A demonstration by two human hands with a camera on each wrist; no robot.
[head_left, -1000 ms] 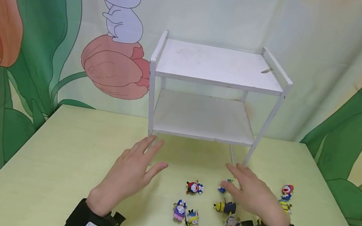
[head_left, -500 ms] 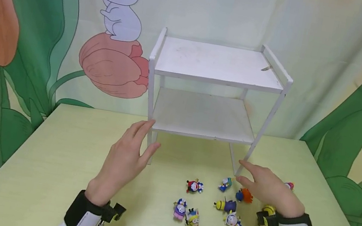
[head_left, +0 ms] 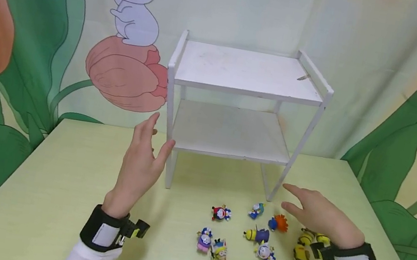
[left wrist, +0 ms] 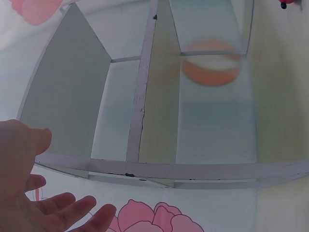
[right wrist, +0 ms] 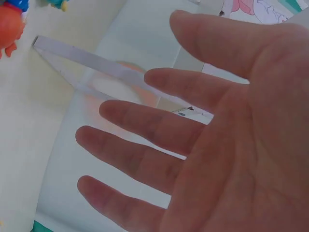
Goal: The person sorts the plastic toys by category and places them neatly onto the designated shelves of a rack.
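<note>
A white two-tier shelf rack (head_left: 243, 69) stands at the back of the table. My left hand (head_left: 139, 162) hovers by its left front leg, fingers spread and pointing up; in the left wrist view the left hand (left wrist: 29, 183) is beside the rack's post (left wrist: 139, 96) and holds nothing. Close to the right front leg is my right hand (head_left: 322, 216), palm facing inward with straight fingers. The right wrist view shows that bare palm (right wrist: 212, 145) in front of the rack's leg (right wrist: 82, 57). An orange-and-blue toy figure (head_left: 280, 223) lies just left of the right hand.
Several small toy figures lie in front of the rack, among them a red-and-black one (head_left: 220, 213), a purple one (head_left: 204, 239) and a yellow-and-navy one (head_left: 256, 235). Yellow figures (head_left: 301, 256) sit partly under the right wrist. A printed rabbit backdrop (head_left: 135, 21) hangs behind.
My left hand has moved up and left toward the rack's side. The right hand has shifted right, uncovering the orange-and-blue figure and others; the rack and figures stay in place.
</note>
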